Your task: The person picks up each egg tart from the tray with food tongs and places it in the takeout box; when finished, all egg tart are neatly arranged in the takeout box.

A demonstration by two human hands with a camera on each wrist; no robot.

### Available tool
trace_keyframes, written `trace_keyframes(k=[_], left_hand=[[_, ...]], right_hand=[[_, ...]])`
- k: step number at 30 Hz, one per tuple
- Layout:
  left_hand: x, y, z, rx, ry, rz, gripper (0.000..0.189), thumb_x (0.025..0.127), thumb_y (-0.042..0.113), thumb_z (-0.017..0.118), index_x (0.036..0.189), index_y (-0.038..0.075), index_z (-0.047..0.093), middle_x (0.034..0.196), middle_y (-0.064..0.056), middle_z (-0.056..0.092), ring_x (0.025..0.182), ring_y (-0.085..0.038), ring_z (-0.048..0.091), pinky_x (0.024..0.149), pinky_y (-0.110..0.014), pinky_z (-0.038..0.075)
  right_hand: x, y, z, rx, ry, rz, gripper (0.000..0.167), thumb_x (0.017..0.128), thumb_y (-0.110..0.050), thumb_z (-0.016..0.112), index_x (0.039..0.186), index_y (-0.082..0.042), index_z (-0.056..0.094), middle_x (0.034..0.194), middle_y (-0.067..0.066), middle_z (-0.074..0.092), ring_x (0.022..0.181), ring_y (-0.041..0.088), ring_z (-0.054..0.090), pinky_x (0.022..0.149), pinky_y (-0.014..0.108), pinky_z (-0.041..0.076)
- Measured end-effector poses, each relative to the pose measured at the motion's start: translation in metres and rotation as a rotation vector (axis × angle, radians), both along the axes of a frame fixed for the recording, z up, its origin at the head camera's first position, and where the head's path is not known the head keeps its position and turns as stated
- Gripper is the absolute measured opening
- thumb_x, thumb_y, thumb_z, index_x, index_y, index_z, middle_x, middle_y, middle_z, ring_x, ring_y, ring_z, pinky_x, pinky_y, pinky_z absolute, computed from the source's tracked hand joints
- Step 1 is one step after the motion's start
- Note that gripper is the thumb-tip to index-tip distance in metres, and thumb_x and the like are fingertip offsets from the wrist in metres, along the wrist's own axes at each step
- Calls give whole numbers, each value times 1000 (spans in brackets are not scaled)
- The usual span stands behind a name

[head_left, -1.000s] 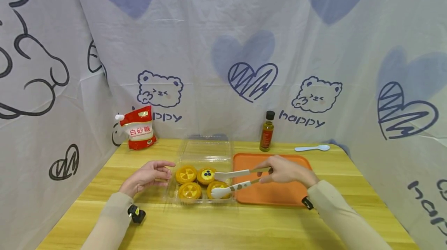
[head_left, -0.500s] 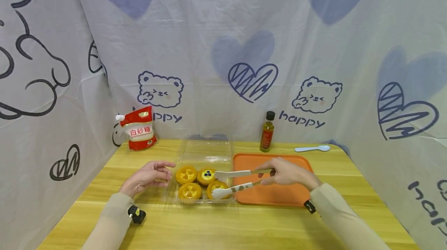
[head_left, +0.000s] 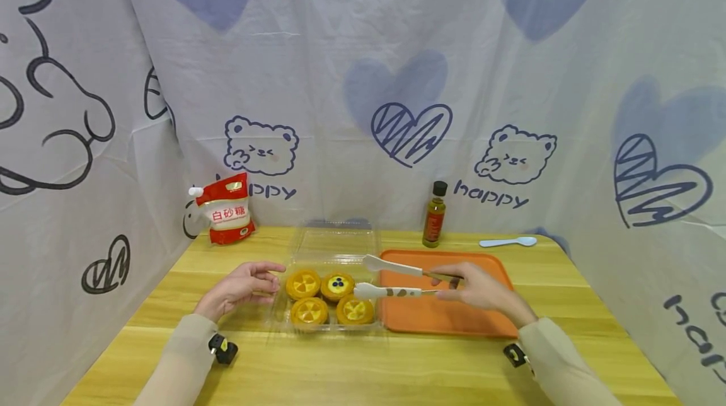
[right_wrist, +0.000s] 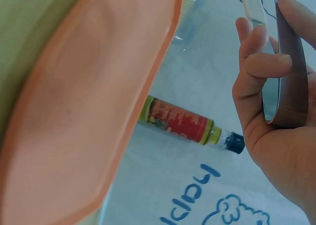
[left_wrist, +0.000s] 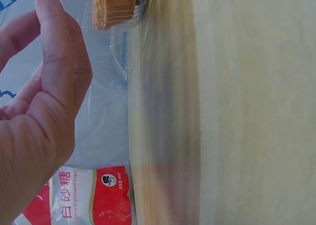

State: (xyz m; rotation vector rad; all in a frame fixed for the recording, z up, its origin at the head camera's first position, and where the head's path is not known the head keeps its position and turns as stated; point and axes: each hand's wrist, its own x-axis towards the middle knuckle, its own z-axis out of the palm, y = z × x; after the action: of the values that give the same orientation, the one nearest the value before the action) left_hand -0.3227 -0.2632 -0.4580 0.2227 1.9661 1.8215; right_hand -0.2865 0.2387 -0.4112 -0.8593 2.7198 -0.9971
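Observation:
My right hand (head_left: pixel 473 289) grips a pair of tongs (head_left: pixel 403 292) with white tips and a metal handle. The tips are spread and hold nothing, hanging over the right side of a clear plastic box (head_left: pixel 334 245) and the left part of an orange tray (head_left: pixel 448 319). Inside the box sit several egg tarts; one tart (head_left: pixel 337 285) has dark berries, and another tart (head_left: pixel 355 311) lies at its front right. At the box's left side is my left hand (head_left: pixel 244 286), its fingers loosely bent and holding nothing; whether the fingertips touch the box I cannot tell.
A red and white sugar bag (head_left: pixel 228 209) stands at the back left of the wooden table (head_left: pixel 317 371). Behind the tray is a small bottle (head_left: pixel 433 215) with a black cap. A pale blue spoon (head_left: pixel 507 242) lies at the back right. Fabric hangs around the table.
The right hand has moved right and the tongs have risen off the front-right tart, which stays in the box. The left hand has kept its place.

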Motion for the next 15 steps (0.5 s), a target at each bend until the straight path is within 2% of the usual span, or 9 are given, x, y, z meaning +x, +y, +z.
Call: trace_keyframes(k=[2, 7, 15], left_hand=[[0, 0, 0, 1, 2, -4, 61, 90, 0, 64, 144, -9, 35, 101, -8, 64, 84, -15, 65, 77, -32, 61], [0, 1, 1, 2, -4, 1, 61, 90, 0, 64, 143, -9, 36, 100, -7, 64, 84, -15, 64, 78, -32, 61], [1, 2, 3, 6, 0, -3, 61, 89, -1, 64, 143, -9, 36, 100, -7, 64, 84, -15, 65, 76, -32, 61]], right_hand=[[1, 3, -4, -23, 4, -18, 50, 90, -33, 70, 133, -8, 61, 109, 3, 71, 74, 9, 55, 65, 25, 48], [4, 13, -11, -70, 11, -66, 48, 89, -30, 71, 132, -10, 62, 107, 0, 72, 76, 9, 56, 68, 25, 49], [8, 32, -20, -104, 5, -99, 49, 90, -28, 70, 132, -4, 61, 107, 4, 71, 76, 9, 53, 62, 24, 45]])
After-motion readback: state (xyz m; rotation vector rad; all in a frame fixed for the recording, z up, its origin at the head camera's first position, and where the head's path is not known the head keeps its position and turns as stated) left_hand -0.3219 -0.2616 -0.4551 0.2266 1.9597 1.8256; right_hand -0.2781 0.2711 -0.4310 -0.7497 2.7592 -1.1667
